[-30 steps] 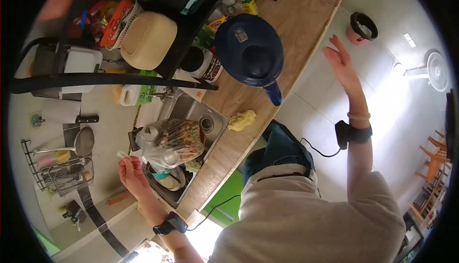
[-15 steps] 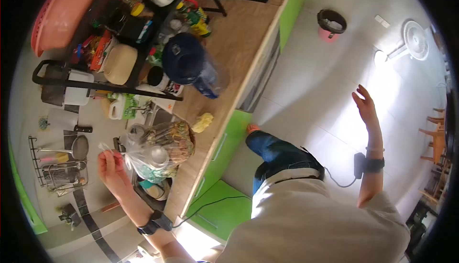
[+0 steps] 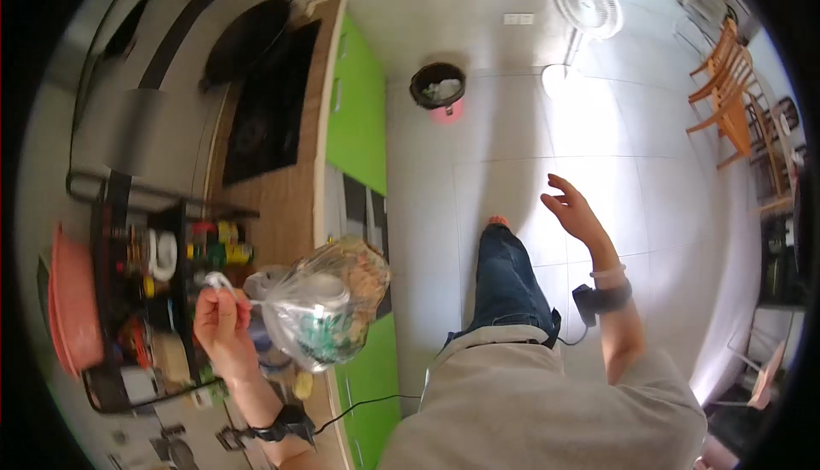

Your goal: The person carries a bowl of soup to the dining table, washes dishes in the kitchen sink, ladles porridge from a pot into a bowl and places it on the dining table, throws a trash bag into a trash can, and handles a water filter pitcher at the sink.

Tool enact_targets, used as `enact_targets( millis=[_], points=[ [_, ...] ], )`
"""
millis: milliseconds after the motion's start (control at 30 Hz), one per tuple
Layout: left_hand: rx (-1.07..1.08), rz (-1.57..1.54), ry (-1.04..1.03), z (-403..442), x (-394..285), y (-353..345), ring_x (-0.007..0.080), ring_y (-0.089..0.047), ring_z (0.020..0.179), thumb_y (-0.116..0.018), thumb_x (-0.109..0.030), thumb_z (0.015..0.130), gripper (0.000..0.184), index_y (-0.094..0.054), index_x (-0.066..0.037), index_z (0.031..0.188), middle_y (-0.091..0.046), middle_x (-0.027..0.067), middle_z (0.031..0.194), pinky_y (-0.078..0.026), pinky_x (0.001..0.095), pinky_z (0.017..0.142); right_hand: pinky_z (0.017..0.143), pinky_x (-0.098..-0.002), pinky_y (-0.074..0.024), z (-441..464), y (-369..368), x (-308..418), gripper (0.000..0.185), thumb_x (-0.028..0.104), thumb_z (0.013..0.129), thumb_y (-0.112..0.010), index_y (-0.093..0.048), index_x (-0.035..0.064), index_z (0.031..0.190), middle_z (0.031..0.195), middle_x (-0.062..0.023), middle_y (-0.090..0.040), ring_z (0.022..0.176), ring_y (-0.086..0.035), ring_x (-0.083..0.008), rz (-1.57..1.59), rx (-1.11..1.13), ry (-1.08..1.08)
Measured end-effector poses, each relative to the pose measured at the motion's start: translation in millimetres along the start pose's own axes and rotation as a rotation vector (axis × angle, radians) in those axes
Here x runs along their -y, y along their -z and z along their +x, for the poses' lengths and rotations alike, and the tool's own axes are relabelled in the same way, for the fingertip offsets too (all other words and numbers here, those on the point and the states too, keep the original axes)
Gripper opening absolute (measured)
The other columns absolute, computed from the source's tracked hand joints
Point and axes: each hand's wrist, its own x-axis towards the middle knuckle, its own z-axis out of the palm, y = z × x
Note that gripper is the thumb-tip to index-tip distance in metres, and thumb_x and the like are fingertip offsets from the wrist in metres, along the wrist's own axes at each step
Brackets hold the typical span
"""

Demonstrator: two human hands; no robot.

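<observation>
My left hand (image 3: 224,325) is closed round the gathered top of a clear plastic bag (image 3: 329,303), held up over the counter's edge. Through the film show crumpled green-and-white wrapping, a pale round container and brownish matter; I cannot tell exactly what that is. On the other side of my body my right hand (image 3: 574,212) hangs in the air above the floor, fingers apart and holding nothing. Both wrists wear dark straps.
Ahead stands a pink bin (image 3: 444,99) with a black liner and some rubbish inside. A white fan (image 3: 588,7) is further right. At left are the wooden counter (image 3: 278,214), a black cooktop (image 3: 273,103) and a loaded rack (image 3: 111,299). Wooden chairs (image 3: 726,111) stand far right.
My view has turned and moved along the counter toward the bin. The bag travels with my left hand, away from the sink area. My right hand stays raised and open.
</observation>
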Motion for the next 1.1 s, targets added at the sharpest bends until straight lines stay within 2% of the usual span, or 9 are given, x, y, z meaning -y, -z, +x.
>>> enact_targets(
  millis=[267, 633, 767, 833, 900, 933, 1000, 1033, 1100],
  points=[
    [0.148, -0.161, 0.053, 245, 106, -214, 0.0057, -0.045, 0.059, -0.057, -0.009, 0.089, 0.005, -0.055, -0.007, 0.084, -0.058, 0.0023, 0.073, -0.031, 0.0177, 0.05, 0.076, -0.0279, -0.0486, 101, 168, -60, 0.047, 0.021, 0.087, -0.06, -0.046, 0.0005, 0.127, 0.116, -0.0175, -0.058, 0.09, -0.061, -0.019, -0.066, -0.333, -0.148],
    [0.105, -0.286, 0.905, 585, 436, -442, 0.0145, -0.052, 0.054, -0.056, -0.008, 0.082, 0.005, -0.058, -0.006, 0.077, -0.062, 0.0055, 0.074, -0.036, 0.0319, 0.043, 0.076, -0.0281, -0.0485, 111, 216, -89, 0.04, 0.017, 0.087, -0.057, -0.049, -0.0026, 0.122, 0.103, -0.0147, -0.062, 0.089, -0.06, -0.0178, -0.131, -0.514, -0.42],
    [0.441, 0.649, -0.072, 653, 586, -495, 0.026, -0.053, 0.055, -0.052, -0.005, 0.078, 0.011, -0.052, 0.0, 0.068, -0.057, 0.0135, 0.066, -0.038, 0.0405, 0.048, 0.068, -0.0291, -0.0462, 87, 192, -121, 0.031, 0.015, 0.085, -0.055, -0.053, -0.0022, 0.11, 0.09, -0.0129, -0.06, 0.077, -0.057, -0.0162, -0.114, -0.674, -0.639],
    [0.495, 0.874, -0.15, 676, 626, -522, 0.0328, -0.054, 0.056, -0.051, -0.007, 0.079, 0.014, -0.051, 0.001, 0.067, -0.055, 0.0169, 0.062, -0.039, 0.0433, 0.05, 0.063, -0.0321, -0.0431, 87, 175, -104, 0.021, 0.017, 0.083, -0.056, -0.053, -0.0008, 0.095, 0.081, -0.0132, -0.056, 0.073, -0.054, -0.0175, -0.188, -0.568, -0.948],
    [0.491, 0.898, -0.074, 661, 626, -552, 0.0338, -0.053, 0.053, -0.049, -0.01, 0.082, 0.016, -0.055, 0.001, 0.071, -0.054, 0.0176, 0.061, -0.04, 0.0429, 0.049, 0.066, -0.0356, -0.0429, 46, 139, -156, 0.023, 0.02, 0.079, -0.059, -0.053, -0.0004, 0.087, 0.08, -0.0159, -0.056, 0.075, -0.055, -0.0242, -0.395, -0.437, -1.103],
    [0.443, 1.109, -0.185, 671, 709, -551, 0.0231, -0.05, 0.054, -0.047, -0.01, 0.083, 0.016, -0.052, 0.0, 0.072, -0.052, 0.0148, 0.063, -0.04, 0.0376, 0.048, 0.07, -0.0364, -0.0451, 87, 127, -97, 0.029, 0.019, 0.078, -0.06, -0.055, 0.0006, 0.1, 0.084, -0.0191, -0.058, 0.079, -0.058, -0.0275, -0.382, -0.457, -0.833],
    [0.188, -0.136, 0.671, 675, 705, -571, 0.0219, -0.053, 0.061, -0.046, -0.011, 0.084, 0.016, -0.052, 0.0, 0.074, -0.055, 0.017, 0.069, -0.042, 0.0358, 0.051, 0.067, -0.0329, -0.0485, 94, 125, -100, 0.033, 0.018, 0.081, -0.059, -0.054, 0.0007, 0.108, 0.09, -0.014, -0.061, 0.075, -0.061, -0.0222, -0.116, -0.174, -1.119],
    [0.236, -0.093, 0.695, 680, 722, -578, 0.024, -0.055, 0.065, -0.047, -0.012, 0.085, 0.017, -0.055, 0.001, 0.077, -0.057, 0.0178, 0.072, -0.044, 0.0361, 0.054, 0.063, -0.0306, -0.0489, 79, 120, -124, 0.028, 0.018, 0.082, -0.059, -0.055, 0.0011, 0.105, 0.089, -0.0088, -0.062, 0.069, -0.06, -0.0187, 0.065, -0.185, -1.144],
    [0.395, 0.467, 0.409, 683, 753, -583, 0.0264, -0.058, 0.069, -0.049, -0.014, 0.086, 0.019, -0.059, 0.001, 0.084, -0.059, 0.0176, 0.076, -0.046, 0.0359, 0.06, 0.093, -0.0415, -0.0415, 151, 128, -57, 0.051, 0.044, 0.087, -0.05, -0.052, 0.0081, 0.123, 0.119, -0.0152, -0.056, 0.109, -0.052, -0.0326, -0.075, 0.025, -1.23]
  ],
)
